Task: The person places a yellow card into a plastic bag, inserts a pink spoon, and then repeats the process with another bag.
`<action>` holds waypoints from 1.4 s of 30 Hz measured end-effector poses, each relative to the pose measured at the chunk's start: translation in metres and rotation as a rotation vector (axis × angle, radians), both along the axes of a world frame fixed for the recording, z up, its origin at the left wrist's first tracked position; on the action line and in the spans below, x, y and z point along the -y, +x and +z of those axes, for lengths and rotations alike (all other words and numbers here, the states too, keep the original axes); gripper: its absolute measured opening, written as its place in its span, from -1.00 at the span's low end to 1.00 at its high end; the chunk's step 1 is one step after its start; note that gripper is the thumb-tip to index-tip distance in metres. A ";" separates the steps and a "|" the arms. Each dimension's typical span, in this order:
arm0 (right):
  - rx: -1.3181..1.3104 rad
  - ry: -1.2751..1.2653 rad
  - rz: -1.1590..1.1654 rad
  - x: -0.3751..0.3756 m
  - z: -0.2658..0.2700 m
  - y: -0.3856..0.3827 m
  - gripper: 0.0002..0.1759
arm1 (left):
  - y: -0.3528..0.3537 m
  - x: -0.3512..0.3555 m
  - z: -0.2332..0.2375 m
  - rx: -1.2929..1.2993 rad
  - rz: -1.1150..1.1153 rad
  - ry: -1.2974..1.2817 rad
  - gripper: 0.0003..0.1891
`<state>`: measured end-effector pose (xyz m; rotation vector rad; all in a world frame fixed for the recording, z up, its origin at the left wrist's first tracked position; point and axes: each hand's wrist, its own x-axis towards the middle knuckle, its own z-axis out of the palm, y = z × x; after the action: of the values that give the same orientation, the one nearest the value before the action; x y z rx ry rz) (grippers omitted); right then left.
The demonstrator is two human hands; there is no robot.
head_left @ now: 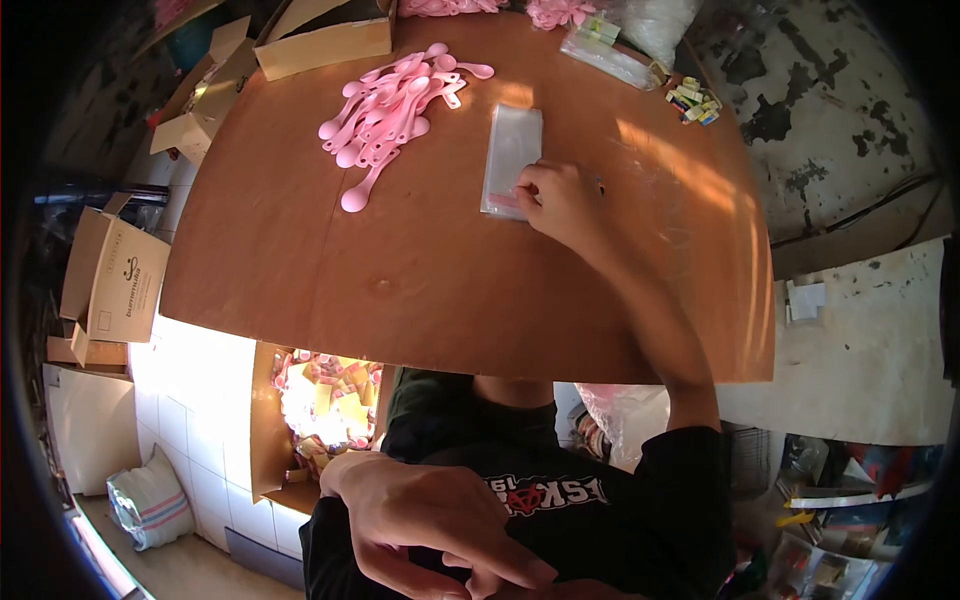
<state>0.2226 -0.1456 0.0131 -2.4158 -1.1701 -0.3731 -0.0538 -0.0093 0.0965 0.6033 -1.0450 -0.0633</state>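
Note:
On the brown table, a flat stack of clear plastic bags (513, 150) lies with its long side running away from me. My right hand (560, 200) reaches over the lower right part of the stack, its thumb and fingers pinched at the top bag near a pinkish strip. My left hand (430, 520) is raised close to the camera, in front of my chest and off the table. Its fingers are loosely bent and apart, and nothing shows in them. Left of the bags is a heap of pink plastic spoons (385, 110), with one spoon (368, 185) sticking out toward me.
An open cardboard box (325, 45) stands at the table's far left edge. Far right are a plastic packet (610, 60) and small yellow-green pieces (693, 101). Below the table's front edge, a carton (265, 430) holds many small packets. Another carton (125, 270) stands left.

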 end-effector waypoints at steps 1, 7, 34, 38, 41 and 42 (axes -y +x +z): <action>-0.012 -0.002 0.012 0.001 0.000 0.000 -0.93 | 0.002 -0.001 0.005 -0.010 -0.032 0.034 -0.50; -0.027 0.075 0.086 0.004 -0.005 0.004 -0.96 | -0.001 0.008 0.014 0.046 0.077 -0.036 -0.61; 0.063 -0.009 0.036 0.006 0.003 0.004 -0.90 | 0.020 0.003 -0.030 -0.386 0.614 0.244 -0.80; -0.035 -0.224 0.013 -0.005 -0.012 0.024 -0.90 | 0.026 0.001 -0.043 -0.417 0.780 0.442 -0.90; -0.035 -0.186 0.024 -0.008 -0.014 0.029 -0.89 | 0.030 -0.001 -0.043 -0.459 0.940 0.705 -0.89; 0.013 -0.180 0.014 -0.007 -0.012 0.026 -0.88 | 0.033 -0.003 -0.046 -0.460 0.943 0.703 -0.89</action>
<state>0.2490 -0.1381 0.0014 -2.5601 -1.2746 -0.2902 -0.0210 -0.0060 0.0503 1.5869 -0.1900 0.2603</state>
